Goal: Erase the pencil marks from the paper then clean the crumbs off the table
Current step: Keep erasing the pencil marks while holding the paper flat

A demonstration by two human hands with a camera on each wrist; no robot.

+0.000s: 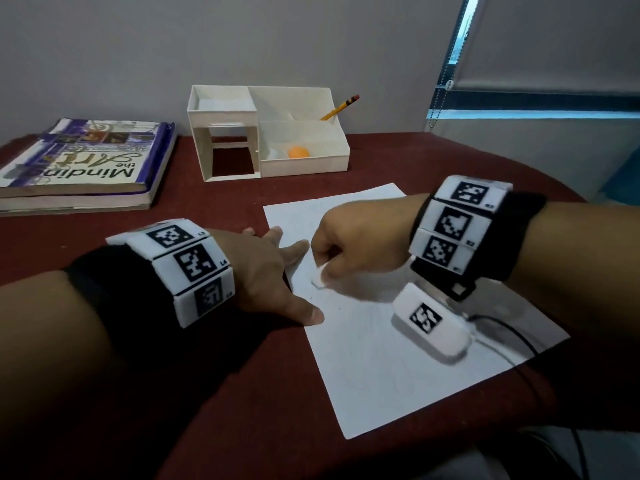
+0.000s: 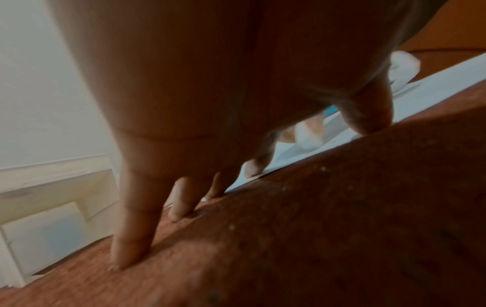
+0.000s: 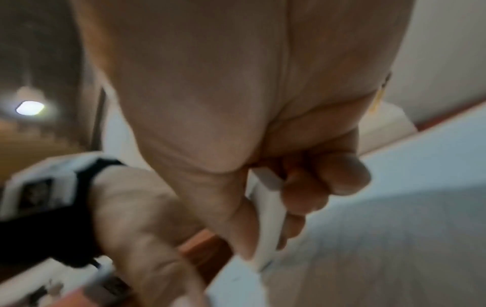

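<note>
A white sheet of paper [image 1: 398, 368] lies on the dark red table [image 1: 214, 375] with faint pencil marks. My right hand [image 1: 341, 251] grips a white eraser [image 1: 320, 277], whose tip touches the paper near its left edge. In the right wrist view the eraser [image 3: 265, 207] sits between thumb and curled fingers above the paper [image 3: 394, 218]. My left hand [image 1: 273, 271] lies flat with spread fingers on the paper's left edge. In the left wrist view its fingertips [image 2: 128, 255] press on the table and the paper [image 2: 434, 89].
A white desk organiser [image 1: 270, 133] stands at the back with a pencil [image 1: 341, 106] and an orange ball [image 1: 298, 152] in it. Two stacked books [image 1: 83, 161] lie at the back left. A black cable [image 1: 512, 337] runs off the paper's right side.
</note>
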